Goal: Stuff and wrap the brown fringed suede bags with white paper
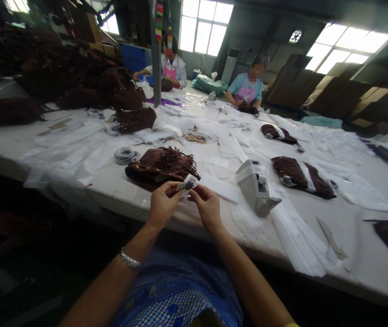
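Between my two hands is a small white wrapped piece with a dark grey part, held up at the table's front edge. My left hand pinches its left side between thumb and fingers. On the other side my right hand pinches it the same way. Just behind them lies a dark brown fringed bag with metal eyelets. A roll of grey-white strap sits left of the bag. To the right stands a grey tape dispenser.
Brown bags banded in white lie on the right. Long white strips hang near the front edge, beside scissors or a blade. Brown bags are heaped at left. A metal post rises from the table; two co-workers sit beyond.
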A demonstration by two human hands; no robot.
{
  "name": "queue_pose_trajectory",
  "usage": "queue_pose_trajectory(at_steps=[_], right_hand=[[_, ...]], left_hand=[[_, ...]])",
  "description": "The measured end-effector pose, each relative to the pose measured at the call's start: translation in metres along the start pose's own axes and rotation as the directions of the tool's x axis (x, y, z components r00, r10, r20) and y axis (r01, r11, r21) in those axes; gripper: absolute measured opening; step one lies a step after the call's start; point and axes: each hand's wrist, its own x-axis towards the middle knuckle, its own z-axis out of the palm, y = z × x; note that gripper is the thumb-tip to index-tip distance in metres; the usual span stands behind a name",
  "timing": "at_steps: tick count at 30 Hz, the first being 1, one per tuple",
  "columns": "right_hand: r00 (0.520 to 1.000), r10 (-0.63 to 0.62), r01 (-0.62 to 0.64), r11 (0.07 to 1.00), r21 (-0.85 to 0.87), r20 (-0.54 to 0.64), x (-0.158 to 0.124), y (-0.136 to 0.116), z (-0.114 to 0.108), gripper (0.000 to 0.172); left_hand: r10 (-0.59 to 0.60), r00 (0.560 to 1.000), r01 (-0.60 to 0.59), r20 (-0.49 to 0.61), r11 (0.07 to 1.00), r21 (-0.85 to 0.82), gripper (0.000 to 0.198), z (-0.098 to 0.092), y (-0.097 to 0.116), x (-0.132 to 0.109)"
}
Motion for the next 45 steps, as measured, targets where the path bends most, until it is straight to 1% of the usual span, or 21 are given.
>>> queue_pose_trajectory(at_steps=[2, 5, 7, 10, 13, 15, 19, 23, 25, 29, 31, 34, 36, 37, 38, 40, 43, 45], right_hand=[[0.999, -0.047, 0.048, 0.990, -0.136, 0.010, -0.001, -0.003, -0.001, 0.034], [0.992, -0.124, 0.116, 0.934, -0.338, -0.002, -0.002, -0.007, -0.003, 0.032], [0.986, -0.162, 0.139, 0.904, -0.404, -0.024, -0.002, -0.007, -0.003, 0.031], [0.985, -0.163, 0.133, 0.921, -0.367, -0.051, -0.002, -0.004, -0.002, 0.031], [0.987, -0.141, 0.112, 0.948, -0.299, -0.079, -0.003, -0.001, -0.001, 0.031], [0.986, -0.141, 0.110, 0.952, -0.286, -0.091, -0.003, -0.001, 0.000, 0.031], [0.986, -0.143, 0.112, 0.950, -0.293, -0.088, -0.006, -0.004, 0.000, 0.031], [0.989, -0.125, 0.100, 0.955, -0.279, -0.073, -0.008, -0.006, -0.002, 0.032], [0.990, -0.123, 0.101, 0.960, -0.263, -0.069, -0.009, -0.006, -0.002, 0.031], [0.989, -0.126, 0.105, 0.966, -0.237, -0.075, -0.014, -0.003, 0.002, 0.028], [0.986, -0.139, 0.113, 0.963, -0.246, -0.093, -0.016, -0.001, 0.006, 0.025], [0.973, -0.183, 0.137, 0.946, -0.294, -0.137, -0.018, 0.004, 0.012, 0.023], [0.966, -0.198, 0.140, 0.941, -0.309, -0.165, -0.018, 0.006, 0.015, 0.024], [0.965, -0.197, 0.138, 0.943, -0.303, -0.174, -0.018, 0.006, 0.015, 0.024], [0.964, -0.193, 0.136, 0.948, -0.288, -0.180, -0.017, 0.007, 0.016, 0.025], [0.964, -0.186, 0.138, 0.959, -0.246, -0.188, -0.016, 0.007, 0.015, 0.025], [0.958, -0.188, 0.145, 0.969, -0.202, -0.216, -0.012, 0.006, 0.014, 0.024], [0.952, -0.199, 0.157, 0.970, -0.185, -0.233, -0.010, 0.005, 0.013, 0.023]], left_hand=[[-0.008, 1.000, 0.008, -0.011, 0.999, 0.031, 0.027, 0.001, -0.001, -0.002], [-0.003, 0.999, 0.005, -0.040, 0.998, 0.070, 0.023, 0.004, -0.001, -0.004], [0.007, 0.999, -0.004, -0.047, 0.997, 0.079, 0.023, 0.006, -0.001, -0.006], [0.008, 1.000, -0.008, 0.000, 0.995, 0.102, 0.024, 0.006, 0.003, -0.008], [0.012, 0.995, -0.021, 0.100, 0.996, 0.090, 0.029, 0.002, 0.008, -0.010], [0.012, 0.990, -0.024, 0.139, 0.996, 0.085, 0.031, -0.001, 0.010, -0.009], [0.013, 0.992, -0.039, 0.129, 0.979, 0.201, 0.028, -0.007, 0.012, -0.004], [0.007, 0.982, -0.054, 0.187, 0.968, 0.247, 0.028, -0.012, 0.013, 0.002], [0.027, 0.980, -0.081, 0.199, 0.959, 0.273, 0.026, -0.013, 0.014, 0.002], [0.083, 0.986, -0.133, 0.143, 0.913, 0.386, 0.020, -0.011, 0.014, -0.001], [0.115, 0.989, -0.147, 0.096, 0.870, 0.470, 0.016, -0.007, 0.012, -0.004], [0.189, 0.981, -0.180, 0.047, 0.787, 0.591, 0.013, -0.001, 0.009, -0.008], [0.226, 0.974, -0.194, 0.033, 0.744, 0.640, 0.013, 0.003, 0.010, -0.010], [0.235, 0.972, -0.194, 0.024, 0.737, 0.648, 0.014, 0.005, 0.010, -0.012], [0.233, 0.972, -0.189, 0.016, 0.744, 0.641, 0.015, 0.007, 0.011, -0.013], [0.204, 0.979, -0.168, 0.004, 0.795, 0.583, 0.020, 0.011, 0.013, -0.017], [0.112, 0.994, -0.109, 0.017, 0.907, 0.406, 0.034, 0.018, 0.012, -0.024], [0.047, 0.998, -0.057, 0.041, 0.958, 0.282, 0.045, 0.021, 0.008, -0.028]])
